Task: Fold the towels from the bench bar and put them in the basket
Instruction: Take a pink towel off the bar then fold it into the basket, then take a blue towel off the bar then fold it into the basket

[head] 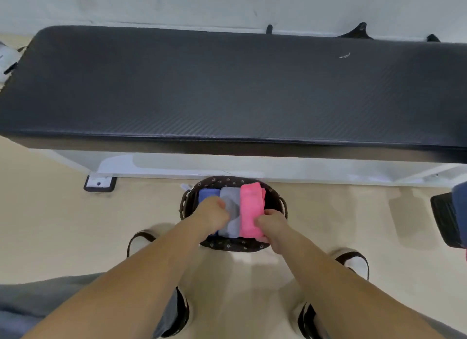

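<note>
A dark oval basket [228,180] with a flower-print rim stands on the floor in front of the bench. Three folded towels lie side by side in it: a blue towel [208,193] at the left, a grey towel [231,198] in the middle, a pink towel [250,207] at the right. My left hand [214,213] reaches into the basket with curled fingers over the blue and grey towels. My right hand [271,222] grips the near end of the pink towel. How the left fingers close is hidden.
A long black padded bench [227,85] spans the view above a white frame bar [252,170]. A black object [444,220] lies on the floor at the right. My feet in sandals stand on either side below the basket. A wall runs behind the bench.
</note>
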Available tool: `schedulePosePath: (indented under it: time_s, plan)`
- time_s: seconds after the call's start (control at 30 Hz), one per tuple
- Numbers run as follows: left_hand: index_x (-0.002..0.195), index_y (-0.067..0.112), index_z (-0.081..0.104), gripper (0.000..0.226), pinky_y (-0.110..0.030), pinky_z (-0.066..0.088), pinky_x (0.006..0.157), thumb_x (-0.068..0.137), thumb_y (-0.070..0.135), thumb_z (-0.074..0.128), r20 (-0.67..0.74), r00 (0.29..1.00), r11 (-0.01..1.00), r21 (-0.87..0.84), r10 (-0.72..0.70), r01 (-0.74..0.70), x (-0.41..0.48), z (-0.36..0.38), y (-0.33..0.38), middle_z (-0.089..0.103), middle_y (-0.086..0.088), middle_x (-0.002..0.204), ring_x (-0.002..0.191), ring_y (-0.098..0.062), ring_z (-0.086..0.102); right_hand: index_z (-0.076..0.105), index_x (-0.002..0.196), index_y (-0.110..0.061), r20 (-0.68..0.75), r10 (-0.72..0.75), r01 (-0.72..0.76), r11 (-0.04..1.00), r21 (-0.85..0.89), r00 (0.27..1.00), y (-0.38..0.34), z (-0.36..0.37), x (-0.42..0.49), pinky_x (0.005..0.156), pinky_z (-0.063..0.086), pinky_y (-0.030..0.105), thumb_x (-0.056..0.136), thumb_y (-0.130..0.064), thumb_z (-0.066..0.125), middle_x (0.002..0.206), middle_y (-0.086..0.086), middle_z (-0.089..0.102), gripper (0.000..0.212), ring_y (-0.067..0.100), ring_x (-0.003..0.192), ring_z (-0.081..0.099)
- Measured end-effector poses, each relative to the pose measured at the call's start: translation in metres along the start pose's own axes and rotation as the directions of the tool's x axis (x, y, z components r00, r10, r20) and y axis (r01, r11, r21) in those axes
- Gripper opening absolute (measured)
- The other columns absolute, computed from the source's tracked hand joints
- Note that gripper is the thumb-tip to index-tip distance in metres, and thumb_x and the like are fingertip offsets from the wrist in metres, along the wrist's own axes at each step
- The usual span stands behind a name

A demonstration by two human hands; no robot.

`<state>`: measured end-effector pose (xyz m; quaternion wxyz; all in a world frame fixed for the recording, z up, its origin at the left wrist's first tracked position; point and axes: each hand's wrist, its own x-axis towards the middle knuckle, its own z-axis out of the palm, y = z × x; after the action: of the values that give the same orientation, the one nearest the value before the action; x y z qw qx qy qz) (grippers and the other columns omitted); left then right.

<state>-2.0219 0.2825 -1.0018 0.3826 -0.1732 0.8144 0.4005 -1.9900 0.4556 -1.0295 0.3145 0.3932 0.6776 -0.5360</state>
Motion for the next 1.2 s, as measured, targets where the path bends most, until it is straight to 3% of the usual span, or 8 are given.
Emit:
schedulePosePath:
  time_s: [0.13,0.3,0.43,0.63,0.8,0.9,1.1,1.2]
  plan:
    - [0.118,0.016,0.068,0.027,-0.029,0.053,0.087,0.098,0.010,0.051,0.014,0.992,0.984,0.127,0.127,-0.128,0.018,0.021,-0.004,0.066,0.000,0.108,0.095,-0.019,0.061,0.064,0.120,-0.003,-0.105,0.018,-0.019,1.000,-0.002,0.994,0.011,0.013,0.028,0.095,0.055,0.050,0.089,0.003,0.050,0.112,0.019,0.066,0.035,0.038,0.101,0.062]
    - [0.099,0.018,0.063,0.019,-0.038,0.056,0.085,0.096,0.008,0.047,0.096,0.955,0.877,0.378,0.281,-0.296,0.037,0.040,-0.010,0.068,0.000,0.100,0.098,-0.025,0.066,0.056,0.128,-0.002,-0.141,0.072,-0.075,0.997,-0.012,0.987,0.011,0.018,0.049,0.085,0.053,0.042,0.093,-0.001,0.047,0.112,0.017,0.062,0.036,0.034,0.098,0.058]
    - [0.143,0.021,0.055,0.048,-0.041,0.052,0.100,0.096,0.012,0.053,0.259,0.884,0.667,0.582,0.390,-0.464,0.051,0.055,-0.015,0.048,-0.002,0.151,0.136,-0.024,0.048,0.057,0.125,-0.002,-0.156,0.067,-0.078,0.995,-0.065,0.985,0.007,0.018,0.055,0.075,0.048,0.036,0.093,-0.011,0.058,0.114,0.017,0.066,0.033,0.032,0.095,0.060]
    - [0.150,0.030,0.049,0.049,-0.041,0.030,0.118,0.101,0.032,0.053,0.268,0.881,0.450,0.779,0.389,-0.436,0.066,0.082,-0.016,0.017,-0.002,0.170,0.153,-0.026,0.023,0.055,0.120,-0.009,-0.109,-0.203,0.116,0.839,-0.532,0.973,-0.014,-0.006,0.041,0.071,0.041,0.031,0.089,-0.010,0.054,0.108,0.007,0.062,0.032,0.029,0.095,0.060]
    - [0.162,0.031,0.023,0.077,-0.048,0.014,0.126,0.094,0.017,0.057,0.301,0.944,0.288,0.900,0.134,-0.328,0.069,0.095,-0.017,-0.013,-0.002,0.172,0.159,-0.029,-0.008,0.066,0.122,-0.019,-0.052,-0.232,0.186,0.878,-0.441,0.971,-0.008,-0.016,0.036,0.086,0.057,0.042,0.086,-0.006,0.050,0.113,0.004,0.067,0.042,0.031,0.100,0.066]
    - [0.161,0.026,0.026,0.077,-0.044,0.023,0.124,0.092,0.009,0.057,0.338,0.934,0.385,0.852,0.113,-0.355,0.065,0.083,0.001,0.000,-0.001,0.173,0.159,-0.026,0.003,0.068,0.111,-0.011,-0.009,-0.255,0.222,0.860,-0.459,0.967,-0.003,-0.024,0.033,0.080,0.057,0.040,0.091,-0.008,0.048,0.101,0.009,0.069,0.028,0.029,0.086,0.063]
    - [0.147,0.021,0.046,0.057,-0.034,0.048,0.082,0.093,0.004,0.055,0.299,0.922,0.563,0.730,0.246,-0.387,0.025,0.063,0.026,0.060,-0.005,0.133,0.117,-0.028,0.061,0.058,0.080,-0.021,0.304,-0.239,0.387,0.549,-0.741,0.922,-0.028,-0.048,-0.005,0.070,0.043,0.030,0.102,-0.019,0.048,0.087,0.005,0.062,0.024,0.027,0.083,0.057]
    - [0.133,0.021,0.062,0.038,-0.034,0.053,0.091,0.097,0.011,0.055,0.238,0.913,0.625,0.670,0.330,-0.401,-0.005,0.055,0.044,0.066,-0.006,0.125,0.115,-0.028,0.064,0.063,0.089,-0.017,0.302,-0.268,0.396,0.448,-0.802,0.915,-0.052,-0.067,-0.039,0.068,0.051,0.033,0.096,-0.009,0.045,0.089,0.007,0.066,0.021,0.029,0.084,0.063]
